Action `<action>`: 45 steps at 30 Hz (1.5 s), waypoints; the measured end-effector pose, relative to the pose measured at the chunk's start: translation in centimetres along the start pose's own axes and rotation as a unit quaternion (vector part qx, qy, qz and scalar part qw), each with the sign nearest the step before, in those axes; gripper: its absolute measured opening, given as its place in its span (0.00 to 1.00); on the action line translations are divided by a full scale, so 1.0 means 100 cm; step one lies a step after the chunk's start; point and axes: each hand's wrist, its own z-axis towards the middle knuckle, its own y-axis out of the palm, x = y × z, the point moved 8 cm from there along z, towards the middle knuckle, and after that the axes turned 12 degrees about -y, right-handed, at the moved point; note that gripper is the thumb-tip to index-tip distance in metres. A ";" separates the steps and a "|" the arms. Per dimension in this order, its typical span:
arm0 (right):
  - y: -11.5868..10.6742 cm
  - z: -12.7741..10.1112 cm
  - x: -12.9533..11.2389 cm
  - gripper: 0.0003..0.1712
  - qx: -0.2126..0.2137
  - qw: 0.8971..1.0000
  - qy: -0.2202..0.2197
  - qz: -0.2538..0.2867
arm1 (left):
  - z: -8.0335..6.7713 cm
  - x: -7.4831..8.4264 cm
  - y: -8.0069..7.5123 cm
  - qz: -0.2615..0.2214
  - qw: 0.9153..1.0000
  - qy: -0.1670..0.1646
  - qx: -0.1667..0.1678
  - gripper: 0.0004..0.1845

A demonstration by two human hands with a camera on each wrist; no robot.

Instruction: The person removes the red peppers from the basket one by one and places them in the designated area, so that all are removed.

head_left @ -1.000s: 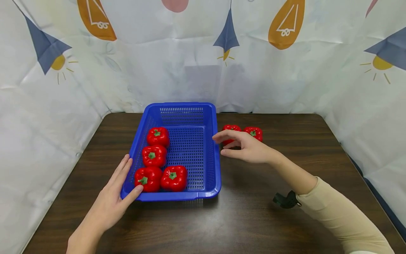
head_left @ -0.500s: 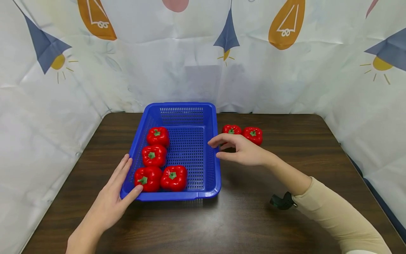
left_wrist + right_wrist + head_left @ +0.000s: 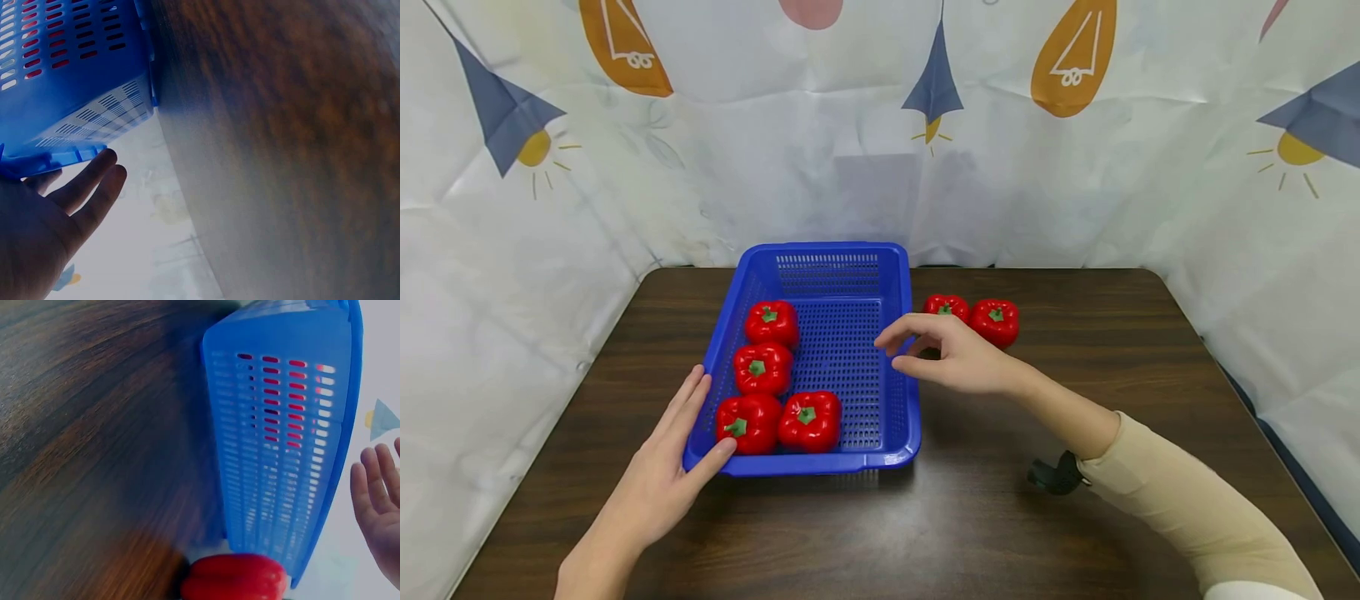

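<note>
Peppers fill the left side of the blue basket (image 3: 820,350): four red peppers (image 3: 762,368) sit inside it in an L, three down the left wall and one beside the nearest. At the far left of all this, the left hand (image 3: 662,479) lies flat along the basket's near-left corner, fingers straight, thumb resting on the near rim; it grips nothing. Moving right, the right hand (image 3: 951,358) hovers over the basket's right rim, fingers loosely curled and parted, holding nothing that I can see. Just beyond it, on the dark wooden table (image 3: 970,517), two loose peppers (image 3: 996,321) stand side by side, touching, near the basket's right wall. As I judge it, the risk lies with that right hand: it is low and close to the rim, so a careless sweep could knock the basket sideways or nudge the loose peppers rolling toward the table's far edge.
</note>
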 end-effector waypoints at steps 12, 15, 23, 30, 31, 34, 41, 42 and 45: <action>0.036 0.013 -0.001 0.18 -0.086 0.996 -0.006 0.030 | 0.000 -0.001 0.000 -0.001 1.000 0.003 0.002 0.47; 0.041 0.014 0.000 0.18 -0.098 0.995 -0.013 0.030 | 0.000 0.000 0.000 -0.002 1.000 0.003 0.001 0.46; 0.046 0.017 0.001 0.19 -0.113 0.993 -0.014 0.037 | 0.000 -0.001 0.000 -0.003 1.000 0.004 0.002 0.47; 0.057 0.019 0.000 0.23 -0.151 0.987 0.002 0.057 | 0.000 -0.001 0.000 -0.003 1.000 0.003 0.001 0.47; 0.059 0.020 -0.001 0.24 -0.159 0.986 0.002 0.058 | 0.000 -0.001 0.000 -0.003 1.000 0.003 0.001 0.47; 0.066 0.022 -0.003 0.27 -0.179 0.982 -0.004 0.052 | 0.000 -0.001 0.000 -0.003 1.000 0.003 0.001 0.47; 0.081 0.030 -0.008 0.30 -0.208 0.977 -0.017 0.042 | 0.000 -0.002 0.001 -0.002 1.000 -0.002 -0.005 0.46; 0.083 0.031 -0.008 0.30 -0.211 0.977 -0.020 0.039 | 0.000 -0.002 0.001 -0.001 1.000 -0.003 -0.006 0.46; 0.086 0.034 -0.007 0.30 -0.216 0.976 -0.029 0.025 | 0.000 -0.002 0.001 0.000 1.000 -0.003 -0.006 0.46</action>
